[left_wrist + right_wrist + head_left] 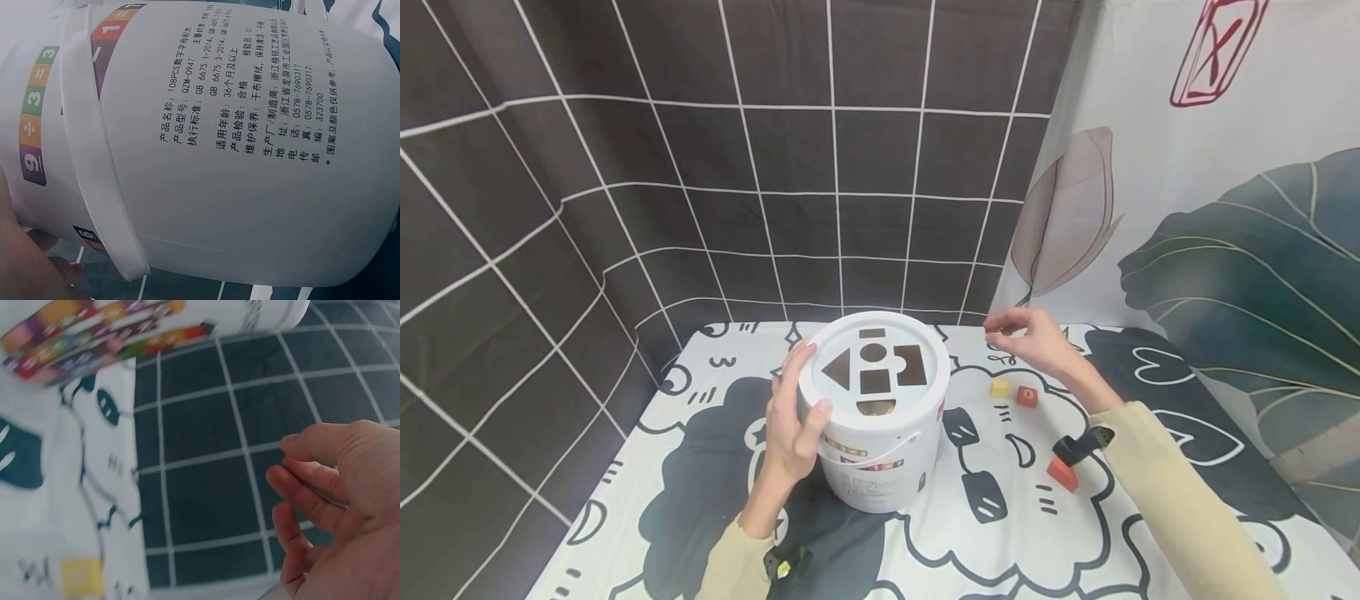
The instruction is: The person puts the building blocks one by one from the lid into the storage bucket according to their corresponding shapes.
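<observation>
A white bucket [868,492] stands upright on the patterned cloth in the head view. Its lid [913,398] has several cut-out holes: a triangle, a circle, rectangles and a notched shape. My left hand [792,421] holds the bucket's left side at the lid, thumb toward the front and fingers along the rim. In the left wrist view, the printed bucket wall [250,206] fills most of the picture. My right hand [1030,335] is raised to the right of the bucket, its fingers loosely bent. Nothing shows between thumb and fingertips of the right hand [337,506] in its wrist view.
A yellow block [1001,389] and a red block [1027,397] lie side by side right of the bucket. Nearer the right forearm lies an orange-red block [1063,474]. The bucket's thin white handle [867,462] hangs across its front. A dark gridded curtain [790,158] stands behind.
</observation>
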The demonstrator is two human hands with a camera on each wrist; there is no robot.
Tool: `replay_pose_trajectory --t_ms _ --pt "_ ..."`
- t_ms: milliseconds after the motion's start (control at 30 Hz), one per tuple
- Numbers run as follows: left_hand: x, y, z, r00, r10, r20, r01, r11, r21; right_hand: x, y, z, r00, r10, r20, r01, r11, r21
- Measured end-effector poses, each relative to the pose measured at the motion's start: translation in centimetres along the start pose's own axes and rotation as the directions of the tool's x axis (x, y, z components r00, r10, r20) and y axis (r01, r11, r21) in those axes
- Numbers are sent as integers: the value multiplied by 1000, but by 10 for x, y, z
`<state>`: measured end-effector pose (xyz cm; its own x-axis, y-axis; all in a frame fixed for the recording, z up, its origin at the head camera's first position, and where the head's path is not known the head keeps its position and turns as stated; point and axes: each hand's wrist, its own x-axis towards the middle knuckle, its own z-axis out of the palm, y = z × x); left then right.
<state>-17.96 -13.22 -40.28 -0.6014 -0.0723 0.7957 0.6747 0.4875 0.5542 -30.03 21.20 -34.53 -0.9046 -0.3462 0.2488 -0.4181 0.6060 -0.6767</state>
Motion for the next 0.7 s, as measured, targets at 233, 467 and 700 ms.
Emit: replay_pose_trajectory --t_ms 233,467,700 --pt "0 0 0 1000 8 -4 -8 1000 -10 -17 39 3 998 62 -8 -62 998 -16" --pt "0 0 0 1000 11 -5 -11 1000 -14 -26 66 12 989 151 -2 -151 988 -11" --pt "0 0 0 1000 18 -2 -18 1000 -12 -26 85 20 987 159 19 -159 987 37"
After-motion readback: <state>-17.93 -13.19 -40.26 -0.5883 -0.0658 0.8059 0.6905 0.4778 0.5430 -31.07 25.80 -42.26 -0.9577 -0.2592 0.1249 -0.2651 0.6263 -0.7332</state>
